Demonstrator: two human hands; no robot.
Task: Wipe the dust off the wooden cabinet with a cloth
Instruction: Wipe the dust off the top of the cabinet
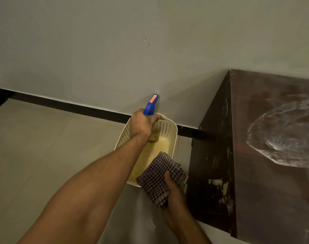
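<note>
Cloth [157, 180], checked in dark and pale squares, sits folded in the right hand [174, 196], low in the middle of the view, just left of the wooden cabinet [266, 191]. The thumb lies across its top face and the fingers curl beneath, so the hand is clamped on it. The underside and near end of the cloth are hidden by that hand. Its long axis runs away from the person toward the wall [97, 50], and its far corner hangs over the near end of a cream perforated basket [173, 127] on the floor [44, 138]. Whether cloth and basket touch cannot be told.

The cabinet is cut off by the right and bottom edges; only its top and its dark left side show. Its far left corner meets the wall, and the top's left edge runs from there back toward the person. A pale, curved smear [282, 134] covers part of the top, though dust or wet film is hard to tell in the dim light. Pale chipped patches mark the side panel.

The left hand [143, 124] reaches out over the basket and is wrapped around the neck of a spray bottle [151, 106]. Its blue head points up toward the wall, and its yellowish body drops into the basket. The hand covers the bottle's middle, and its base is blurred. A black skirting [62, 103] runs along the foot of the wall, passing behind the basket.
</note>
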